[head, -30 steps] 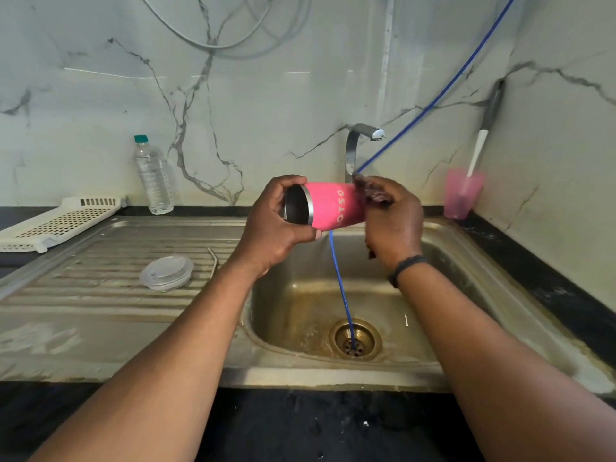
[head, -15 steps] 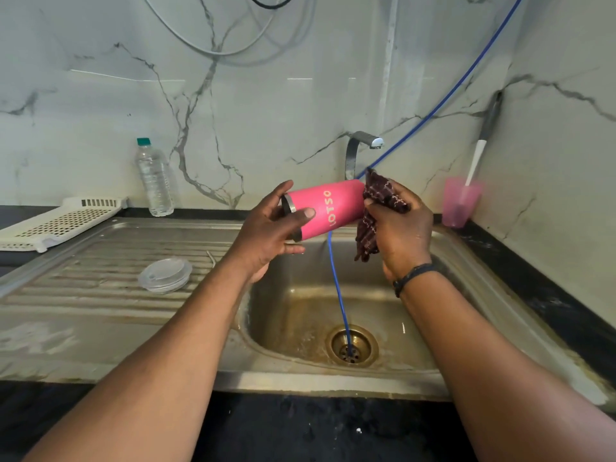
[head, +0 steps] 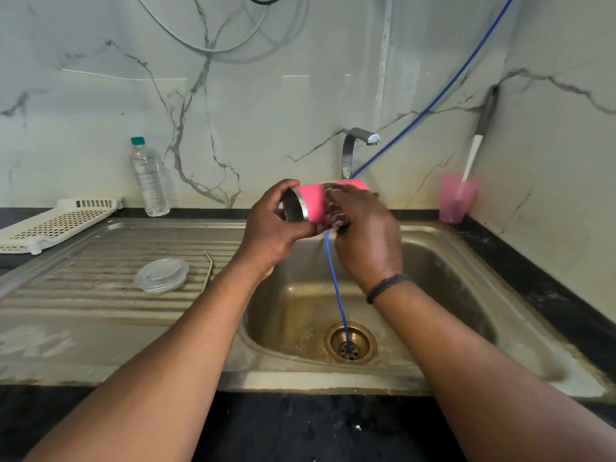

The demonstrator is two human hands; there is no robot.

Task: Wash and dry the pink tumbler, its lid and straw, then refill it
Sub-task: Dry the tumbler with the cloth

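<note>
Wiping the pink tumbler (head: 311, 203): left hand (head: 271, 228) fingers curl around its rim end; right hand (head: 363, 235) fingers clamp a cloth (head: 336, 218) against its side. Lid (head: 161, 275) and straw (head: 209, 268) lie leftward; refilling remains.

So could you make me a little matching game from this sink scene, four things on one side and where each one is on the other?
Things:
1. pink tumbler
2. clear lid
3. water bottle
4. blue hose

Places:
A. standing on the counter by the wall
B. running down into the sink drain
C. held sideways over the basin between the hands
D. lying on the ribbed drainboard

Pairs: 1-C, 2-D, 3-A, 4-B
</note>
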